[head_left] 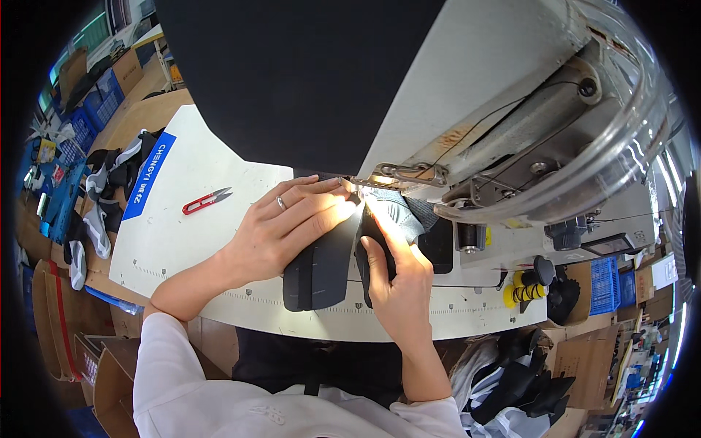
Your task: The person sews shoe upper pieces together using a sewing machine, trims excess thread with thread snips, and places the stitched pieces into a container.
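Note:
A dark, shoe-upper-like fabric piece (318,274) lies on the white sewing machine table (241,306), its far end under the machine's lit needle area. My left hand (281,230) rests over it, fingers stretched flat toward the needle, a ring on one finger. Close by on the right, my right hand (401,281) pinches a dark flap (369,255) between thumb and fingers. Grey-blue fabric (398,212) shows past the right fingers. The sewing machine head (467,80) rises over both hands. The exact contact of the fingertips with the cloth near the needle is hidden by glare.
Red-handled thread snips (207,201) lie left of my left hand. Black and white pieces (106,182) hang along the table's left side. Yellow-and-black spools (526,292) stand at the right edge. Below right sits a heap of black and white pieces (511,387). Cardboard boxes (584,365) stand around.

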`<move>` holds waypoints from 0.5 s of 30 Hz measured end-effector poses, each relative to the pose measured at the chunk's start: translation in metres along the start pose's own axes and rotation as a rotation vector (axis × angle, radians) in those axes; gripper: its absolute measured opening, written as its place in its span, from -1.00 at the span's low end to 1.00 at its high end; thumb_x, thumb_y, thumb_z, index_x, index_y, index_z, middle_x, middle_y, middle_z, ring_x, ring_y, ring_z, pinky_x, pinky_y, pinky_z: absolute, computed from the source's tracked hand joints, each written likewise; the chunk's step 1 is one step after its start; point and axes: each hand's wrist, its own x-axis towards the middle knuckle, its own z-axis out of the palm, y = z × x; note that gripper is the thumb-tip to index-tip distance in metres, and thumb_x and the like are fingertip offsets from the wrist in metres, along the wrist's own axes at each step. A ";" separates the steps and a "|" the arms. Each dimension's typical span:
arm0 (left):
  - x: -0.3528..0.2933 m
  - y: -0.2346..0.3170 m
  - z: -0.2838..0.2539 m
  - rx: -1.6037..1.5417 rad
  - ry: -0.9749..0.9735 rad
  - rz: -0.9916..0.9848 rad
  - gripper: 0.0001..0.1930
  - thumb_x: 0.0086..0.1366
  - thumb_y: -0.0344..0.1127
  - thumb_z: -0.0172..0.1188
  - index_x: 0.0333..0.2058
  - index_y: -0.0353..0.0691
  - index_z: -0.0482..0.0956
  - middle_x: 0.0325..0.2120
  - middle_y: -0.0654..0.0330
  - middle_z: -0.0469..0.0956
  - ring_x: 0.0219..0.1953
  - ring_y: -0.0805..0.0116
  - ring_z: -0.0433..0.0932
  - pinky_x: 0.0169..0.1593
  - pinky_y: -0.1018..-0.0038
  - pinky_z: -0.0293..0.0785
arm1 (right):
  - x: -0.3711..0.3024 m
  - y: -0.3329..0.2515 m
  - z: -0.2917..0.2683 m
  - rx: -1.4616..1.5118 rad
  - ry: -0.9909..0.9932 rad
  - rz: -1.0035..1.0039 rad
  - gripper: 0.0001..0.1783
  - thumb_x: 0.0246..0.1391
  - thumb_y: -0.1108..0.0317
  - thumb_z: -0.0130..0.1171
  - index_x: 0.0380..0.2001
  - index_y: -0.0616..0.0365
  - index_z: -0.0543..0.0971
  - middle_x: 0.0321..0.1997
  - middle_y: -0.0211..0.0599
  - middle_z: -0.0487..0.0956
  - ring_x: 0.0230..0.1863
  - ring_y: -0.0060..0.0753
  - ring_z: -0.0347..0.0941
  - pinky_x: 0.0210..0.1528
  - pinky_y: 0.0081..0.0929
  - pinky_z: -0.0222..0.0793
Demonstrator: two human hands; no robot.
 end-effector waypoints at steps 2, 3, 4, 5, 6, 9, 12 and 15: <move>0.000 0.001 -0.001 0.005 0.009 0.010 -0.63 0.04 -0.41 0.17 -0.11 -0.35 0.56 -0.07 0.10 0.56 0.07 0.17 0.54 0.15 0.23 0.47 | 0.000 -0.001 0.000 0.011 0.016 0.010 -0.75 0.12 0.49 0.20 -0.11 0.20 0.50 -0.65 -0.03 0.48 -0.61 0.01 0.48 -0.55 -0.25 0.29; 0.000 0.001 -0.001 0.022 -0.003 0.009 -0.63 0.04 -0.41 0.17 -0.11 -0.34 0.56 -0.07 0.10 0.56 0.07 0.17 0.54 0.15 0.22 0.47 | 0.000 -0.001 0.001 0.026 0.035 -0.013 -0.75 0.12 0.49 0.20 -0.10 0.20 0.51 -0.65 -0.03 0.48 -0.61 0.00 0.47 -0.55 -0.24 0.29; 0.000 0.001 0.000 0.012 0.007 0.008 -0.63 0.04 -0.41 0.17 -0.11 -0.34 0.56 -0.07 0.10 0.56 0.07 0.17 0.54 0.15 0.22 0.47 | 0.000 -0.001 0.000 0.017 0.021 -0.009 -0.74 0.13 0.49 0.20 -0.08 0.20 0.51 -0.65 -0.03 0.48 -0.62 0.00 0.47 -0.55 -0.26 0.28; 0.000 0.001 0.000 0.011 0.013 0.004 -0.63 0.05 -0.41 0.16 -0.11 -0.34 0.57 -0.07 0.10 0.56 0.07 0.17 0.54 0.15 0.22 0.47 | 0.000 -0.001 0.000 -0.005 0.009 0.012 -0.73 0.13 0.49 0.19 -0.07 0.19 0.51 -0.65 -0.03 0.48 -0.62 0.00 0.47 -0.55 -0.26 0.28; -0.001 0.001 0.000 0.020 -0.004 -0.007 -0.63 0.05 -0.41 0.16 -0.11 -0.34 0.57 -0.07 0.10 0.56 0.07 0.17 0.54 0.15 0.22 0.47 | 0.000 -0.001 0.000 0.010 0.008 -0.003 -0.72 0.13 0.48 0.19 -0.06 0.19 0.51 -0.66 -0.03 0.48 -0.62 -0.01 0.47 -0.55 -0.27 0.28; -0.001 0.002 0.001 0.021 0.014 -0.012 -0.64 0.05 -0.41 0.18 -0.12 -0.34 0.57 -0.07 0.10 0.56 0.06 0.17 0.54 0.15 0.22 0.47 | 0.000 -0.001 0.000 0.031 -0.001 0.029 -0.71 0.14 0.47 0.19 -0.04 0.18 0.52 -0.66 -0.05 0.48 -0.63 -0.01 0.46 -0.55 -0.28 0.28; -0.001 0.002 0.002 0.011 0.006 -0.029 -0.63 0.03 -0.41 0.21 -0.12 -0.32 0.56 -0.07 0.10 0.56 0.06 0.16 0.54 0.15 0.21 0.46 | 0.001 -0.001 0.001 0.046 0.016 0.048 -0.74 0.15 0.46 0.18 -0.07 0.19 0.55 -0.65 -0.03 0.48 -0.63 0.02 0.44 -0.54 -0.28 0.28; -0.001 0.003 0.002 0.014 -0.009 -0.025 -0.59 0.01 -0.41 0.25 -0.10 -0.30 0.55 -0.06 0.09 0.55 0.05 0.15 0.54 0.15 0.20 0.47 | 0.001 0.000 0.003 0.121 0.072 0.012 -0.80 0.15 0.43 0.20 -0.16 0.23 0.57 -0.65 -0.05 0.48 -0.66 -0.04 0.42 -0.53 -0.29 0.28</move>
